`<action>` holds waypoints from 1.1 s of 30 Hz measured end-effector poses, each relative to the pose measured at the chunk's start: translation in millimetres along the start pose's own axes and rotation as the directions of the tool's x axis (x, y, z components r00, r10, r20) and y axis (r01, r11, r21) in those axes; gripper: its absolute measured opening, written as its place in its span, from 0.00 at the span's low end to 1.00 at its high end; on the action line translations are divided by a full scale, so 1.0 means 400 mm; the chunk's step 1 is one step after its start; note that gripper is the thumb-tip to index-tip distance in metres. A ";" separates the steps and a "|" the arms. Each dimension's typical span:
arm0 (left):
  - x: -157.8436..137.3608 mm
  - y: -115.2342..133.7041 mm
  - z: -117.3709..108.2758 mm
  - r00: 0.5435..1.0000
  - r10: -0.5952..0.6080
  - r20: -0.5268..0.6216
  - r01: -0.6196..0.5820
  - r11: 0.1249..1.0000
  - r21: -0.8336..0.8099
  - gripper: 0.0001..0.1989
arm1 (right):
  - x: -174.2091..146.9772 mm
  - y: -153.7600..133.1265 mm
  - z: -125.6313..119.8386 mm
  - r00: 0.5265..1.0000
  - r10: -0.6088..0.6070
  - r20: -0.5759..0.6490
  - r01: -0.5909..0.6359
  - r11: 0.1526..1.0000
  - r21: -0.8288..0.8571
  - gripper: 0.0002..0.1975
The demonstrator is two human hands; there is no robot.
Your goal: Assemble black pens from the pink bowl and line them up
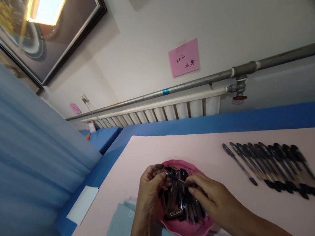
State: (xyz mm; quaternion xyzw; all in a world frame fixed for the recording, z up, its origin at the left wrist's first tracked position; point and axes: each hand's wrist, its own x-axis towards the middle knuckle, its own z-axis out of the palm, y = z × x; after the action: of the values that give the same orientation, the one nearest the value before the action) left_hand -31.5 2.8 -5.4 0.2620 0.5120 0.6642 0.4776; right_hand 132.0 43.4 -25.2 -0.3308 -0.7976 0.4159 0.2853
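Observation:
A dark pen [179, 181] spans the gap between my two hands, above a pink bowl [191, 233] with a wavy rim. My left hand [149, 189] pinches its left end with thumb and fingers. At the other end, my right hand [209, 195] grips the pen, fingers closed round it. Whether the left end is a cap or the tip is too small to tell. Inside the bowl lies a jumble of clear pen barrels and black pen parts [176, 206], partly hidden by both hands.
Several black-capped pens [269, 164] lie side by side on the pink table cover [215, 143] at right. Light blue patterned cloth [118, 223] lies at the front edge. A white sheet [82, 204] rests on the blue surface at left, near a blue curtain [36, 150]. A radiator [170, 112] lines the wall.

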 end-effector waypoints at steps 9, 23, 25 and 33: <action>0.004 0.002 -0.001 0.999 -0.012 -0.032 0.011 1.000 -0.007 0.14 | -0.002 -0.016 0.006 0.997 0.022 -0.068 -0.021 1.000 0.015 0.05; 0.002 0.009 0.001 0.997 -0.018 -0.070 0.016 1.000 -0.024 0.16 | -0.007 -0.004 0.001 0.996 -0.089 -0.010 0.087 0.991 -0.098 0.07; 0.002 0.008 0.000 0.997 -0.018 -0.073 0.017 1.000 -0.022 0.17 | -0.007 -0.002 0.001 0.990 -0.137 -0.031 0.133 0.986 -0.104 0.08; 0.001 0.008 0.002 0.996 -0.037 -0.085 0.036 0.999 -0.023 0.16 | -0.010 0.001 0.002 0.995 -0.098 0.010 0.099 0.987 -0.127 0.08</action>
State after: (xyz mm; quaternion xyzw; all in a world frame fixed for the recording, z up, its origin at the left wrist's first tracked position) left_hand -32.0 3.5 -2.3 0.2190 0.5297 0.6713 0.4700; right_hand 134.0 40.0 -26.8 -0.3077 -0.8384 0.3504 0.2823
